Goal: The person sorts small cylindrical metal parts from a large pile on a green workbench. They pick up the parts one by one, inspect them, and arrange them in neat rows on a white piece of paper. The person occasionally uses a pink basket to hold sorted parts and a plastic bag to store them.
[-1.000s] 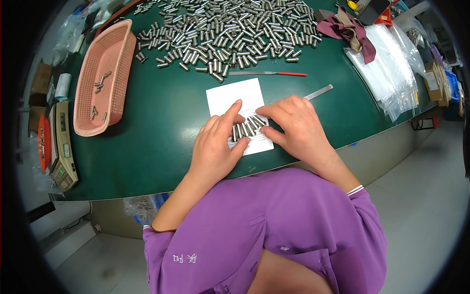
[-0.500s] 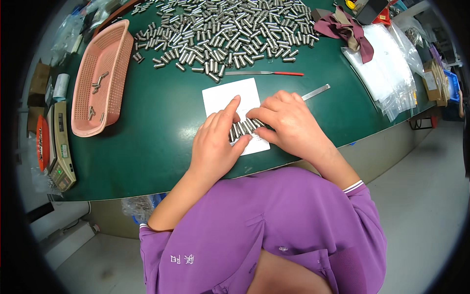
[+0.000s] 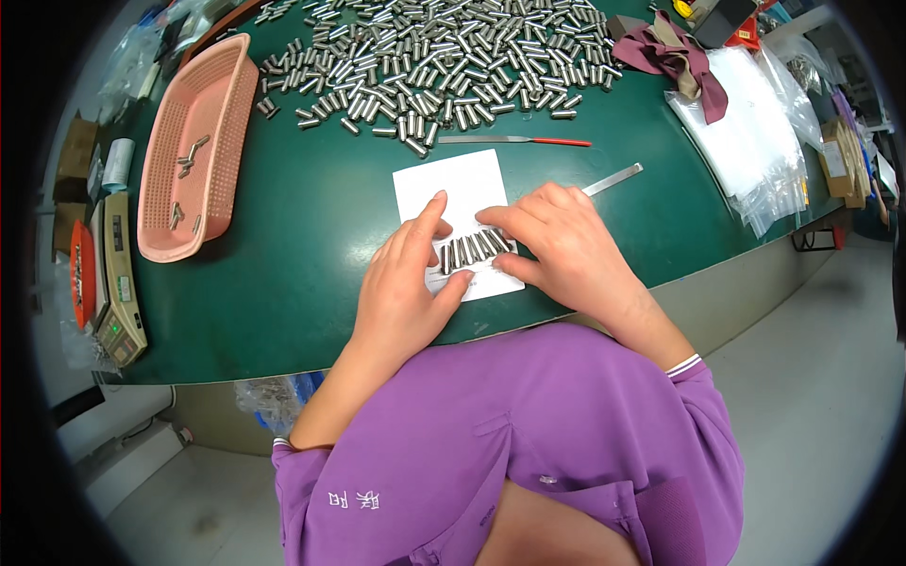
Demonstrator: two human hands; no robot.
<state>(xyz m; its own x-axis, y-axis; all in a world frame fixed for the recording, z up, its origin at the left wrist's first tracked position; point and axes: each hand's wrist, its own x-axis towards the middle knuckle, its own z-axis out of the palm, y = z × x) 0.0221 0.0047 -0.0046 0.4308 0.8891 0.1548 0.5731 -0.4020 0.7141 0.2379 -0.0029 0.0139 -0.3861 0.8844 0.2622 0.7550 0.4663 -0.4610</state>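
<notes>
Several short shiny metal pins [image 3: 472,250] lie side by side in a row on a white sheet of paper [image 3: 448,184] near the table's front edge. At the row's left end my left hand [image 3: 396,283] has its thumb and fingers apart, with the thumb tip close to the pins' near ends. My right hand [image 3: 571,241] arches over the right end, index finger on the far side and thumb on the near side; whether they touch the pins is hard to tell. Beyond the paper spreads a large heap of similar metal pins [image 3: 444,71].
A red-handled file [image 3: 562,142] lies between heap and paper, and a flat metal strip [image 3: 613,179] to the right. At left stand a pink basket [image 3: 229,179] holding a few pins and a scale [image 3: 120,274]. Plastic bags [image 3: 746,123] and a maroon cloth [image 3: 665,57] lie at right.
My left hand has drawn back a little left from the row, and its fingers have come off the pins. My right fingers have loosened slightly, so more of the row shows.
</notes>
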